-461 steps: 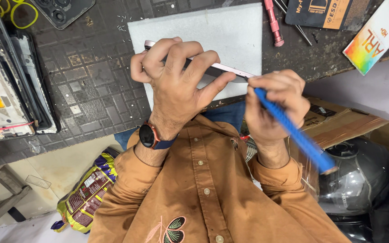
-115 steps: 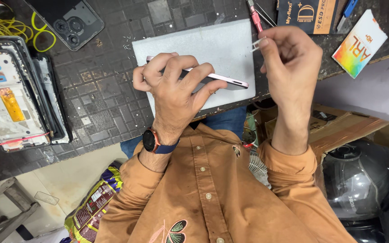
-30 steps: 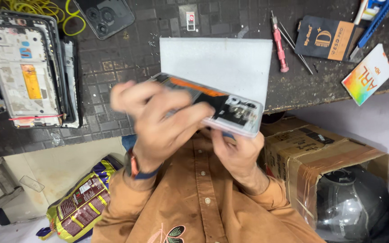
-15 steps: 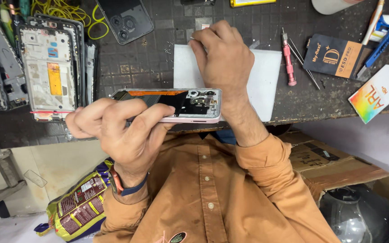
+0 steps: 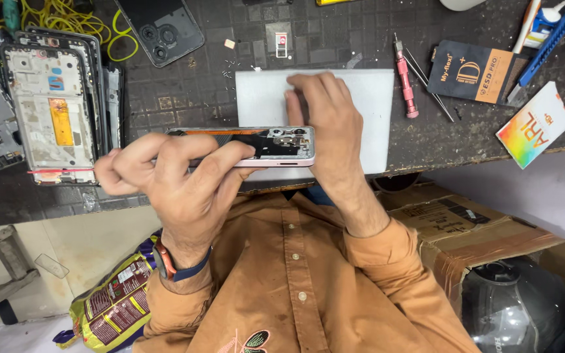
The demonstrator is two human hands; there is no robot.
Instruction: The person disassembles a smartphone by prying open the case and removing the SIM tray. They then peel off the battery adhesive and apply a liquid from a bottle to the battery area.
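Hands are busy over the dark grid-marked work mat [image 5: 184, 98]. The left hand [image 5: 178, 186] pinches an opened pink-edged phone with its black and orange insides showing [image 5: 256, 145], fingers pressed tight along its near edge. It holds the phone up in the air, just above the bench edge. Half a second ago the right hand [image 5: 325, 124] was raised by the phone; now it lies flat on the white rectangular pad [image 5: 367, 98] with fingers close together, reaching forward. Whether those fingers pinch some tiny part I cannot tell. So only one hand carries the phone now.

A red-handled screwdriver [image 5: 403, 88] lies just beside the pad. A brown cardboard box [image 5: 492, 235] sits below the bench, and its inside is hidden. A stack of stripped phone frames [image 5: 50, 114] rests at the left.
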